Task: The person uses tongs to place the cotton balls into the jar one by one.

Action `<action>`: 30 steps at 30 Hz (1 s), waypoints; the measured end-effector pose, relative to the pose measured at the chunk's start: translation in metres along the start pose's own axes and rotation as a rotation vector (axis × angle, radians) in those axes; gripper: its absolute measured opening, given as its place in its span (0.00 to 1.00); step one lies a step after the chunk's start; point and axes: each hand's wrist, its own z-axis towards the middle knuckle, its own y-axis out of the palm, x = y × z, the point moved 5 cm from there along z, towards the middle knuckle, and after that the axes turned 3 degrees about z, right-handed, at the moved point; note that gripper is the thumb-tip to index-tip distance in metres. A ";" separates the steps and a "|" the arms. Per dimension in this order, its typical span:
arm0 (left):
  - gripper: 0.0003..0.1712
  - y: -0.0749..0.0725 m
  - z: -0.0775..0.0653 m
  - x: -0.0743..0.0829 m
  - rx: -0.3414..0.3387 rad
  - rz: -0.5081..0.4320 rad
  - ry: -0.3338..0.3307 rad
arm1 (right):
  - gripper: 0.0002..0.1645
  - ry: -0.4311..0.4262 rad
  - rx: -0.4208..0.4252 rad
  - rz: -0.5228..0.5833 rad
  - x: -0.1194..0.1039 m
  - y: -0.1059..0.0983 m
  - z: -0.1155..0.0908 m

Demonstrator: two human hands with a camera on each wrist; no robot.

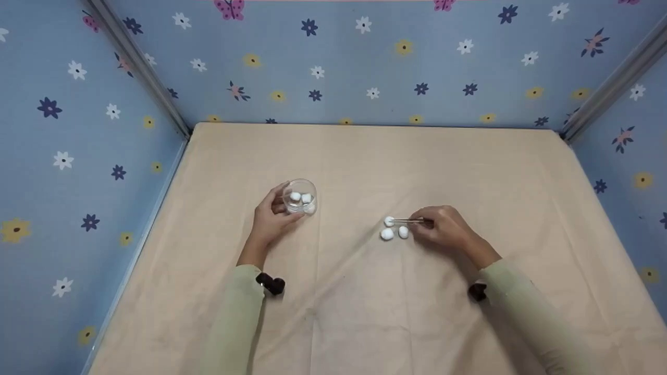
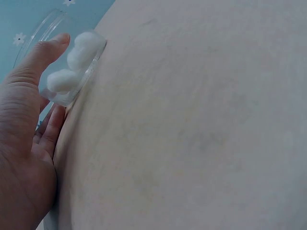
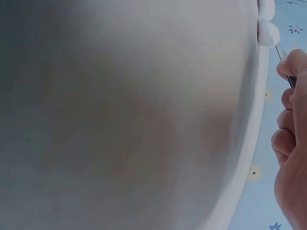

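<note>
My left hand (image 1: 272, 216) grips a small clear cup (image 1: 300, 182), fingers round its far side and thumb on the near side. Several white cotton balls (image 2: 62, 80) lie inside the cup. To the right, my right hand (image 1: 443, 224) pinches metal tweezers (image 1: 409, 221) that point left. Their tips are at a cotton ball (image 1: 388, 222) on the cloth. Just in front of it sit two more, a cotton ball (image 1: 386, 234) on the left and a cotton ball (image 1: 403, 232) on the right. In the right wrist view, the right hand (image 3: 295, 115) shows at the edge with its fingers curled.
A beige cloth (image 1: 354, 161) with fold lines covers the table. Blue flowered panels (image 1: 359, 62) stand along the back and both sides, with a metal post (image 1: 140, 62) at the back left corner. A dark wrist camera (image 1: 271, 284) is strapped by the left sleeve.
</note>
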 end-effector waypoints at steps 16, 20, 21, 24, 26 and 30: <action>0.53 -0.001 -0.001 0.000 0.014 0.026 -0.016 | 0.06 -0.022 0.038 0.017 0.001 -0.007 0.003; 0.53 -0.001 0.000 0.000 0.010 0.028 -0.015 | 0.06 -0.031 0.058 0.023 0.000 -0.010 0.006; 0.53 -0.001 0.001 -0.001 0.011 0.024 -0.016 | 0.07 -0.031 0.062 0.026 0.000 -0.011 0.007; 0.53 -0.001 0.001 -0.001 0.013 0.015 -0.014 | 0.07 -0.024 0.059 0.032 -0.002 -0.013 0.010; 0.53 -0.001 0.001 -0.001 0.012 0.001 -0.010 | 0.07 -0.016 0.056 0.033 -0.002 -0.014 0.012; 0.53 -0.001 0.001 -0.001 0.004 -0.009 -0.007 | 0.08 -0.024 0.055 0.025 -0.004 -0.017 0.017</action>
